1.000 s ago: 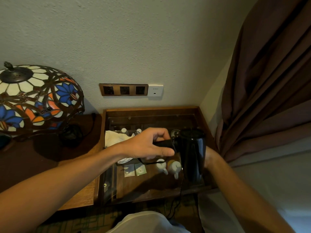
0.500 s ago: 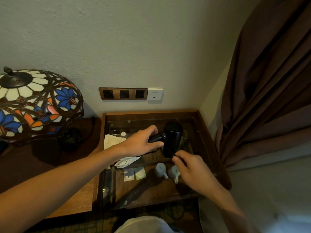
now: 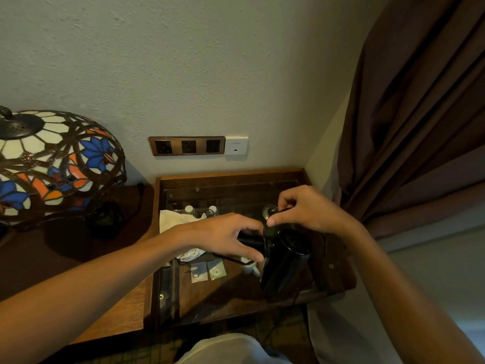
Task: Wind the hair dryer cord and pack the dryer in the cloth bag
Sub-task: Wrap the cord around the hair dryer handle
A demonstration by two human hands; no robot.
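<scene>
- The black hair dryer (image 3: 284,261) is held above the glass-topped table (image 3: 231,179), barrel slanting toward the viewer, handle pointing left.
- The left hand (image 3: 225,236) has its fingers clamped around that handle.
- The right hand (image 3: 307,210), just above the barrel's rear, pinches the cord (image 3: 265,233) between thumb and fingers; winding looks underway.
- The white cloth bag (image 3: 175,219) lies left, near the left hand.

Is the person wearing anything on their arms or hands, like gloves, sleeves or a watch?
No. Both forearms are bare all the way to the picture's edge, with no sleeves in view. The left hand and right hand have no gloves, and no watch, ring or bracelet shows.
</scene>
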